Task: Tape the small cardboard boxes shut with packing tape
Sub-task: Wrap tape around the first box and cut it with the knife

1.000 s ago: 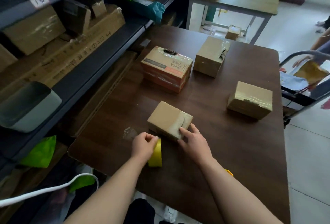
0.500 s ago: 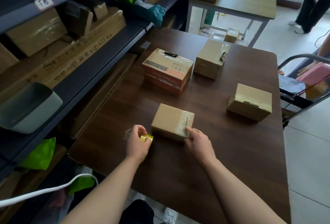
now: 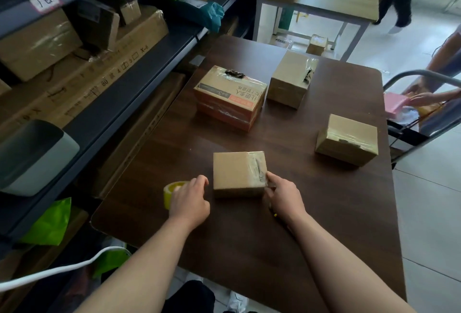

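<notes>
Left hand [image 3: 190, 200] grips the yellow packing tape roll [image 3: 171, 191], just left of the small brown cardboard box [image 3: 235, 173], closed on the dark wooden table [image 3: 249, 238]. Right hand [image 3: 284, 198] pinches its near-right corner. Beyond it sits a taped orange-printed carton [image 3: 229, 97], contents hidden.

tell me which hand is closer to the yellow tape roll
Left. The left hand grips the yellow tape roll, left of the small box. The right hand is on the box's other side, holding its taped right end.
</notes>
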Demonstrator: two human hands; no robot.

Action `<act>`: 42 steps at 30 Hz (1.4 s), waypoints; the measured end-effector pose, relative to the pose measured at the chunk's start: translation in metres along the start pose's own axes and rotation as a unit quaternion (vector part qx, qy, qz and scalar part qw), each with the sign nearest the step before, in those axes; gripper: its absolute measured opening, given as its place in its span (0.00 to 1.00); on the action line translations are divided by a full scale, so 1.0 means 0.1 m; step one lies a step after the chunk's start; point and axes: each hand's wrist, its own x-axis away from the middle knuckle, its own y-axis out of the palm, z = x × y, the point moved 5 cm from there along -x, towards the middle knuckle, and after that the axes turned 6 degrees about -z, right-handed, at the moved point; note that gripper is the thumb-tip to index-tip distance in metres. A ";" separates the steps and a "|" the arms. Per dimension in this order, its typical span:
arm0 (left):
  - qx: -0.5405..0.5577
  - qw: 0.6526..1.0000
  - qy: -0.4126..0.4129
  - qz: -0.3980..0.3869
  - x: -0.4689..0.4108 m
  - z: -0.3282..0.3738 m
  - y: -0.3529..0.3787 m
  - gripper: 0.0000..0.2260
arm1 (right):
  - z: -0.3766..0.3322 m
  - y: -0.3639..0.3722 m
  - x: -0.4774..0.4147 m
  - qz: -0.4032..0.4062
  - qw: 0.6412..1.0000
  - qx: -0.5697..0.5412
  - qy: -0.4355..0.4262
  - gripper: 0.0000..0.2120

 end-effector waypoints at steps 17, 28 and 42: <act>0.098 0.990 -0.012 -0.099 -0.46 0.28 0.10 0.31 | 0.24 0.04 -0.14 -0.033 0.995 -0.093 0.023 0.22; 0.084 0.989 0.004 -0.122 -0.16 0.40 0.31 0.15 | 0.37 0.08 -0.06 -0.020 0.984 -0.177 0.026 0.20; 0.314 0.938 -0.058 -0.135 -0.49 0.60 0.74 0.24 | 0.25 0.50 -0.24 0.042 0.949 -0.293 0.111 0.29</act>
